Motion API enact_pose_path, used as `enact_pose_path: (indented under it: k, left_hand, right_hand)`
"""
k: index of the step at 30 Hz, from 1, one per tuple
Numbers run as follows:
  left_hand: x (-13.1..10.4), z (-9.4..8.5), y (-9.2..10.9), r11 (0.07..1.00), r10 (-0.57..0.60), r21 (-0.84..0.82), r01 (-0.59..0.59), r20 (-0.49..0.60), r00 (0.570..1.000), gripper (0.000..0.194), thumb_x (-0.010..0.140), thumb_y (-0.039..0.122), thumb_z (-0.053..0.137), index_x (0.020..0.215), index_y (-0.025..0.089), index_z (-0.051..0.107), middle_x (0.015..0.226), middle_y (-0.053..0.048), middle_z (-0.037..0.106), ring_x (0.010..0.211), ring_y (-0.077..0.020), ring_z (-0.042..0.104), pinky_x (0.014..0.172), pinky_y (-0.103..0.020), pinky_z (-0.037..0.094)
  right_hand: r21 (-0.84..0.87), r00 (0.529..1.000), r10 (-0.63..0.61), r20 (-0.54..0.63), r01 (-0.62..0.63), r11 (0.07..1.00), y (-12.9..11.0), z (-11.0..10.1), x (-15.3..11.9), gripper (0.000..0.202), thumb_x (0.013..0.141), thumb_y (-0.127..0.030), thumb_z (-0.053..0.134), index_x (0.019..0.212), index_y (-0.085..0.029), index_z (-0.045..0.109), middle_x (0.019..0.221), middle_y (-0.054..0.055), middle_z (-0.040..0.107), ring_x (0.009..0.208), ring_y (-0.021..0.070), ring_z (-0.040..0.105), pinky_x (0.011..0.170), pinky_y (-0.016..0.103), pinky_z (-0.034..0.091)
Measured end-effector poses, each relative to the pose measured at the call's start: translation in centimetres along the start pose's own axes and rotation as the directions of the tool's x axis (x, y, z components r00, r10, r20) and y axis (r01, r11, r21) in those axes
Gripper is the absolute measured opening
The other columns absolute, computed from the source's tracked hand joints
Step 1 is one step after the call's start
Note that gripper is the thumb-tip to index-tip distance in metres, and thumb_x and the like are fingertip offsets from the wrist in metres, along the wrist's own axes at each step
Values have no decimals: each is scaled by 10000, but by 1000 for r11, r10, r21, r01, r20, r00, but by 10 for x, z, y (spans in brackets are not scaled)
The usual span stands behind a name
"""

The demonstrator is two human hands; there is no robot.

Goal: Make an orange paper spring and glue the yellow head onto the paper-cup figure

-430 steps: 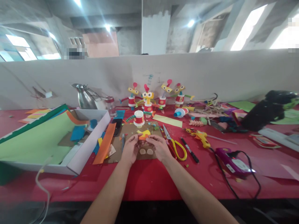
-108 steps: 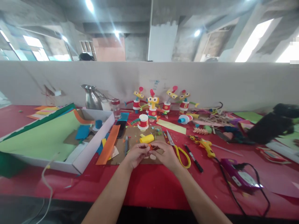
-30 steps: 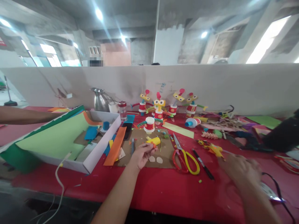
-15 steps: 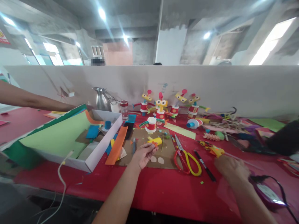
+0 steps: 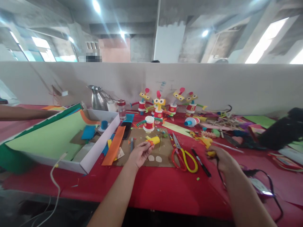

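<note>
Pinched in the fingers of my left hand (image 5: 141, 154) is a small yellow paper tube (image 5: 155, 140) with an orange bit at its near end, held above the brown cardboard (image 5: 139, 162). My right hand (image 5: 221, 157) is wrapped around the handle of a yellow hot glue gun (image 5: 206, 142), its nozzle pointing left and a clear glue stick (image 5: 228, 147) sticking out behind. Two white paper ovals (image 5: 158, 159) lie on the cardboard near my left hand. Between my hands are scissors (image 5: 183, 156) with red and yellow handles and a black pen (image 5: 201, 162).
Behind the cardboard stands a red-and-white paper cup (image 5: 149, 124) with springy paper arms, and several finished cup figures (image 5: 158, 108). A white box (image 5: 101, 142) holds coloured paper at left. Another person's arm (image 5: 21, 113) reaches in there. Scraps, a steel jug (image 5: 97, 98) and a glass jar (image 5: 121, 110) stand farther back.
My right hand has raised the glue gun off the table and moved it left, its cord now hanging below. The other person's arm has drawn back left. The view has shifted slightly.
</note>
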State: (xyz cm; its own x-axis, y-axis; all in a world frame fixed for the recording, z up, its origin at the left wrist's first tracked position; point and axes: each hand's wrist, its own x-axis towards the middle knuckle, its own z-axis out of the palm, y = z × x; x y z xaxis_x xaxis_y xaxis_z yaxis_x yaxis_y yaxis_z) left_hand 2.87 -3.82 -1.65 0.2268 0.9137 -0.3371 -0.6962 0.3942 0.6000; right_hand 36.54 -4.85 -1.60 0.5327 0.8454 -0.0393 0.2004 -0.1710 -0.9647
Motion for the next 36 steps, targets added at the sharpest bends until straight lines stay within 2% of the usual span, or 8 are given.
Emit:
enact_pose_path:
  k: [4, 7, 9, 13, 16, 20, 24, 36]
  left_hand:
    - [2, -1, -2, 1000, 9, 14, -9, -1, 1000, 141, 818, -22, 556, 780, 67, 659, 738, -83, 693, 618, -83, 668, 554, -104, 544]
    - [3, 0, -3, 1000, 6, 27, -5, -25, 1000, 150, 831, -18, 539, 786, 59, 660, 723, -84, 688, 610, -86, 668, 532, -100, 539]
    - [3, 0, -4, 1000, 1, 24, 0, -33, 999, 167, 840, -20, 521, 787, 57, 660, 712, -81, 684, 612, -87, 670, 531, -97, 538]
    - [4, 1, -4, 1000, 4, 0, -4, -33, 999, 192, 845, -31, 501, 762, 53, 652, 706, -87, 683, 616, -88, 674, 555, -100, 545]
    - [3, 3, -4, 1000, 5, -20, -7, -63, 998, 205, 845, -42, 488, 744, 43, 645, 692, -98, 677, 604, -89, 669, 556, -100, 543]
    - [3, 5, -3, 999, -9, -37, 5, -85, 996, 213, 848, -40, 482, 734, 57, 634, 696, -85, 676, 587, -76, 659, 556, -95, 540]
    - [4, 4, -3, 999, -13, -45, 9, -83, 996, 204, 845, -42, 493, 748, 74, 631, 675, -53, 672, 581, -66, 659, 565, -93, 545]
    - [2, 4, -3, 1000, 24, -13, -26, -81, 996, 214, 829, -46, 516, 717, 71, 655, 653, -49, 679, 557, -70, 647, 556, -113, 546]
  right_hand:
    - [310, 986, 95, 138, -134, 941, -15, 17, -30, 129, 596, -109, 573, 676, -202, 536, 624, 11, 602, 560, 132, 600, 546, 237, 521]
    - [527, 964, -34, 264, -115, 842, -27, 33, -66, 352, 554, -95, 690, 869, -210, 582, 800, 11, 679, 707, 142, 647, 613, 212, 517]
    - [511, 931, -143, 336, -53, 858, -33, 43, -91, 432, 588, -125, 736, 982, -211, 580, 825, 18, 689, 767, 160, 649, 647, 226, 505]
    - [450, 834, -276, 478, 37, 892, -36, 60, -127, 388, 737, -238, 696, 1095, -216, 549, 821, 21, 674, 756, 165, 619, 619, 242, 458]
    - [392, 796, -333, 505, 132, 911, -33, 68, -139, 302, 770, -286, 685, 1035, -216, 560, 807, 9, 627, 740, 160, 588, 652, 262, 454]
    - [325, 790, -378, 483, 240, 915, -28, 75, -145, 214, 843, -384, 617, 956, -215, 552, 723, -21, 531, 633, 126, 500, 618, 258, 439]
    - [325, 776, -406, 483, 271, 906, -30, 78, -149, 309, 940, -484, 422, 955, -204, 551, 633, -34, 468, 544, 108, 427, 551, 252, 400]
    - [220, 781, -389, 488, 321, 921, -29, 84, -152, 359, 935, -516, 402, 980, -187, 538, 658, -36, 441, 523, 103, 400, 499, 251, 375]
